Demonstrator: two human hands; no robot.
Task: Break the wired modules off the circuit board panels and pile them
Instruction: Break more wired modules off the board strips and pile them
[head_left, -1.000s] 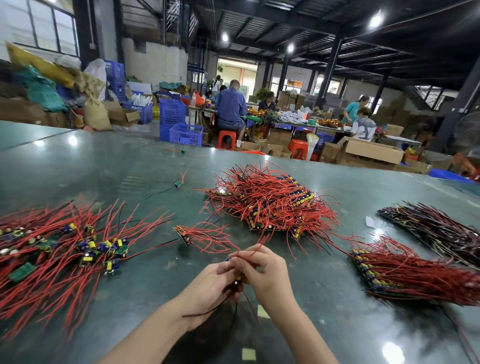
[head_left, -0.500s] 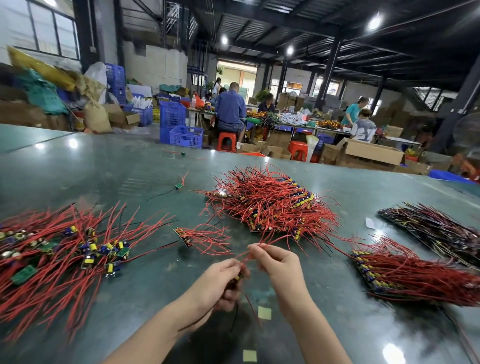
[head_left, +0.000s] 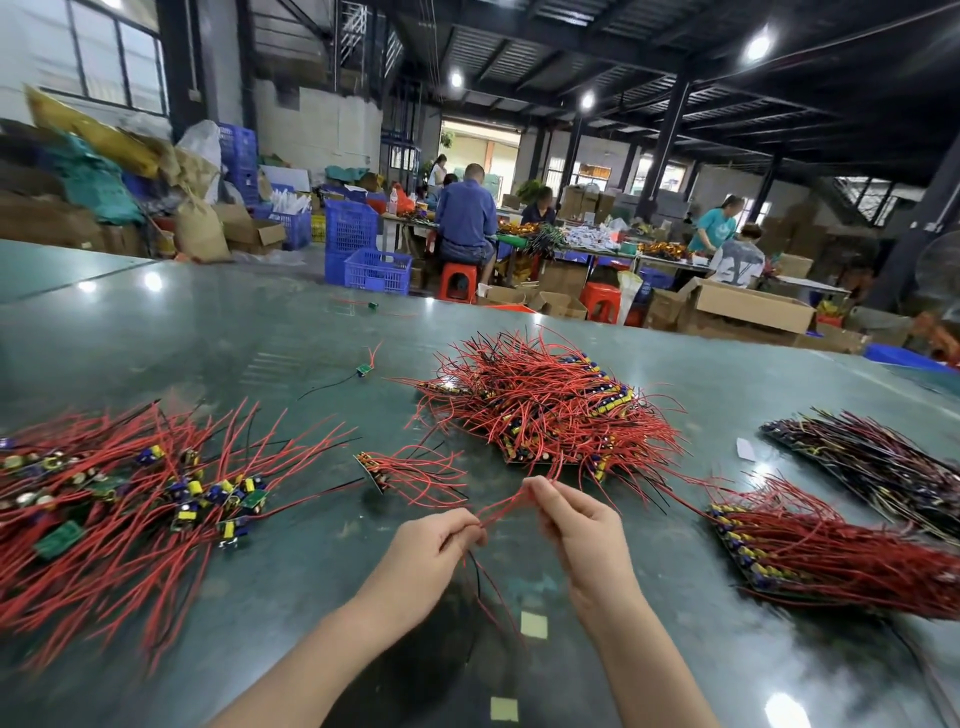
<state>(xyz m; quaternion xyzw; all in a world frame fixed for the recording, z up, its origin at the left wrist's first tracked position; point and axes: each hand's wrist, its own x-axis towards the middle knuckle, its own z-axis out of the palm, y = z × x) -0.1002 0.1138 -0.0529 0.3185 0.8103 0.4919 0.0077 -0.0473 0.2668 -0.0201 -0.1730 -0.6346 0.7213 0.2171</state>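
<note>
My left hand (head_left: 434, 548) grips a small wired module low over the table; its black and red leads hang down below my fingers. My right hand (head_left: 579, 525) pinches red wires (head_left: 506, 506) stretched between the two hands. A small panel piece (head_left: 376, 470) with red wires lies just beyond my left hand. The heap of broken-off modules (head_left: 130, 499) spreads at the left. A big stack of wired panels (head_left: 545, 410) sits behind my hands.
More red-wired panels (head_left: 810, 551) lie at the right, with dark-wired panels (head_left: 878, 467) behind them. Single stray modules (head_left: 365, 370) lie further back. Yellow tape squares (head_left: 533, 623) mark the green table (head_left: 649, 623). People work at benches beyond the far edge.
My hands have drawn apart, the right one moving up and to the right, so the red wires now stretch between them. The piles have not moved.
</note>
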